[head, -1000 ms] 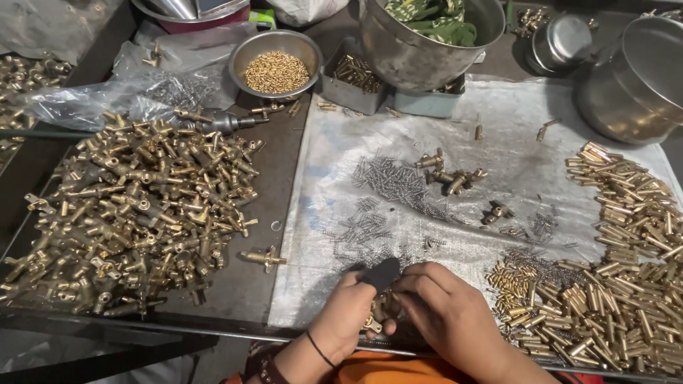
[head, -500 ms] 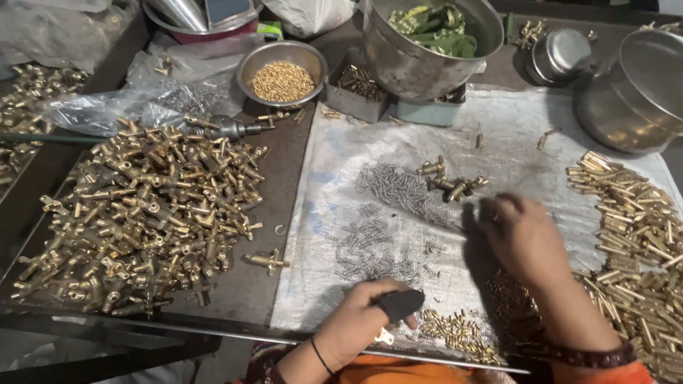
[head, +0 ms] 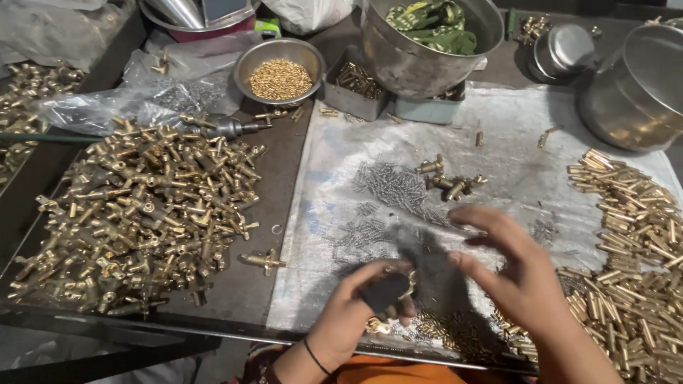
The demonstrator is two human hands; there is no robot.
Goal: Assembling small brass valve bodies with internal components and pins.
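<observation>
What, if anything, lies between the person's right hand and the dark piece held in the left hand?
Nothing visible does. The right hand hovers open just right of the dark piece pinched in the left hand; only bare plastic sheet shows in the gap.

Right hand (head: 523, 277) blurred, fingers smeared, wrist cut off by the bottom edge; impossible to tell whether anything sits between the fingertips. Left hand (head: 356, 316) closed over a dark block (head: 384, 291), hiding most of a small brass part (head: 375, 326) beneath. Steel pot (head: 640, 78) cut off at the right edge.
</observation>
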